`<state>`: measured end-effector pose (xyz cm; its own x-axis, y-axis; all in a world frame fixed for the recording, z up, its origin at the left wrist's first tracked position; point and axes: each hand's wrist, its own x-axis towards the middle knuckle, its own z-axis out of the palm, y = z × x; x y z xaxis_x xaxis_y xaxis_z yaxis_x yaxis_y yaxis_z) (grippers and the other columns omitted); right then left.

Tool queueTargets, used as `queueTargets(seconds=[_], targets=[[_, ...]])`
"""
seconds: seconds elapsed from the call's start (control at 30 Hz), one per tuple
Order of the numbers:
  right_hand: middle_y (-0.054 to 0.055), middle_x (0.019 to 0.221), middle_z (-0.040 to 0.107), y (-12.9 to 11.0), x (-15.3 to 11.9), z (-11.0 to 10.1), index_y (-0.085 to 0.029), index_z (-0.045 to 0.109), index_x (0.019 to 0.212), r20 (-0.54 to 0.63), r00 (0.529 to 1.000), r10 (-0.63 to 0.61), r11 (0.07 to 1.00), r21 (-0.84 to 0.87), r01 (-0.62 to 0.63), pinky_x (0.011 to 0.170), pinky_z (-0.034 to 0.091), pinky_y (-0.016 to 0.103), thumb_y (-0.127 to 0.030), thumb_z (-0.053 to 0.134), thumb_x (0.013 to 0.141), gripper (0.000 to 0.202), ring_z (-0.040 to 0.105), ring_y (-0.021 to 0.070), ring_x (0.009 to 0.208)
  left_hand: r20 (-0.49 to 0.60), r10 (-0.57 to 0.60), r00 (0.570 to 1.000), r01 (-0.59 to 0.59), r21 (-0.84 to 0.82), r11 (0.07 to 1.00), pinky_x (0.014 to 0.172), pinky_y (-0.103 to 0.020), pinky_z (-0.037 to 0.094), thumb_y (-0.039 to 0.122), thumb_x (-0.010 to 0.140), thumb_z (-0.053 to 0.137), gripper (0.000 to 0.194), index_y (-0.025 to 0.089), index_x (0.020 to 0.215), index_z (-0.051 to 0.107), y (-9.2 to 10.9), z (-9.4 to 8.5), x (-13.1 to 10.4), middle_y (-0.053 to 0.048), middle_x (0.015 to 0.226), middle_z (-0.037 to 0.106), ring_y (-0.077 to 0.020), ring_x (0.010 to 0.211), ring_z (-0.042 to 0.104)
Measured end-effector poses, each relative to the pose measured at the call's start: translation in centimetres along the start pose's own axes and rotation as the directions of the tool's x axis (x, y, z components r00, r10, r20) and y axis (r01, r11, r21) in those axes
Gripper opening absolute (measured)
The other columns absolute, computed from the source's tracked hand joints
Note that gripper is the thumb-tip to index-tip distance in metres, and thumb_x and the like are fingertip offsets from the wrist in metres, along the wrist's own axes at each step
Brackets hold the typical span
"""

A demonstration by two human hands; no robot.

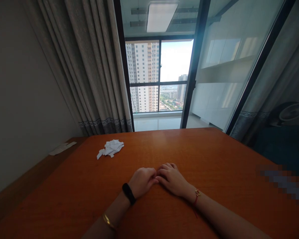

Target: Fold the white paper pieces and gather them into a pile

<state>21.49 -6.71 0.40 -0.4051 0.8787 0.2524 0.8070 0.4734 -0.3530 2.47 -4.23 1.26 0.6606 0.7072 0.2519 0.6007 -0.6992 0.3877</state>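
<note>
My left hand (143, 181) rests on the orange-brown wooden table (161, 212) with its fingers curled into a loose fist. Its fingertips meet those of my right hand (172, 179), which lies palm down with the fingers bent inward. Nothing shows sticking out of either hand, though both palms face away from view. A black wristband (129, 193) and a gold bangle (108, 221) are on my left arm. Around my right wrist runs a red cord bracelet (197, 195). Beyond my left hand lies a small pile of folded white paper pieces (112, 147), apart from both hands.
On the ledge at left is a flat pale strip (62, 148). Grey curtains (97, 73) hang behind the table's left side. A dark-framed glass door (196, 63) stands beyond the far edge. A dark fan-like object (291, 111) is at right, above a blurred patch.
</note>
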Motion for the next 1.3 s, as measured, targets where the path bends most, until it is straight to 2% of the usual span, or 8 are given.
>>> queueTargets(seconds=[0.3, 0.57, 1.0, 1.3], targets=[[0.002, 0.1, 0.064, 0.01, 0.1, 0.13, -0.025, 0.066, 0.094, 0.003, 1.0, -0.003, 1.0, -0.02, 0.003, 0.093, 0.028, 0.036, -0.045, 0.044, 0.093, 0.03, 0.051, 0.0186, 0.098, 0.033, 0.108, 0.994, -0.109, 0.041, 0.993, 0.068, -0.025, 0.038, 0.036, 0.091, 0.051, 0.021, 0.019, 0.079, 0.058, -0.1, -0.22, 0.08, -0.001, 0.079, 0.063, -0.0155, 0.073, 0.056], [0.002, 0.099, 0.064, 0.07, 0.06, 0.1, -0.025, 0.066, 0.094, -0.002, 1.0, -0.005, 1.0, 0.001, 0.005, 0.092, 0.029, 0.036, -0.045, 0.039, 0.095, 0.033, 0.051, 0.0185, 0.098, 0.011, 0.059, 0.998, -0.06, 0.05, 0.997, 0.068, -0.026, 0.039, 0.03, 0.09, 0.051, 0.014, 0.02, 0.083, 0.058, 0.03, -0.21, 0.04, -0.001, 0.081, 0.064, -0.0154, 0.075, 0.057], [0.002, 0.101, 0.063, 0.04, 0.03, 0.09, -0.027, 0.066, 0.095, 0.01, 1.0, -0.005, 1.0, -0.011, 0.005, 0.091, 0.03, 0.036, -0.043, 0.038, 0.096, 0.033, 0.05, 0.0188, 0.099, -0.006, 0.127, 0.992, -0.127, 0.051, 0.991, 0.07, -0.026, 0.039, 0.029, 0.092, 0.048, 0.017, 0.019, 0.081, 0.058, 0.08, -0.17, -0.01, -0.002, 0.08, 0.063, -0.0159, 0.075, 0.056], [0.002, 0.1, 0.062, 0.01, -0.04, 0.04, -0.026, 0.066, 0.095, 0.007, 1.0, -0.021, 1.0, -0.016, 0.021, 0.092, 0.029, 0.036, -0.044, 0.036, 0.096, 0.034, 0.049, 0.019, 0.098, -0.003, 0.12, 0.993, -0.12, 0.039, 0.992, 0.07, -0.026, 0.039, 0.028, 0.091, 0.049, 0.016, 0.019, 0.081, 0.058, 0.1, -0.05, -0.07, -0.002, 0.08, 0.063, -0.0161, 0.075, 0.056]])
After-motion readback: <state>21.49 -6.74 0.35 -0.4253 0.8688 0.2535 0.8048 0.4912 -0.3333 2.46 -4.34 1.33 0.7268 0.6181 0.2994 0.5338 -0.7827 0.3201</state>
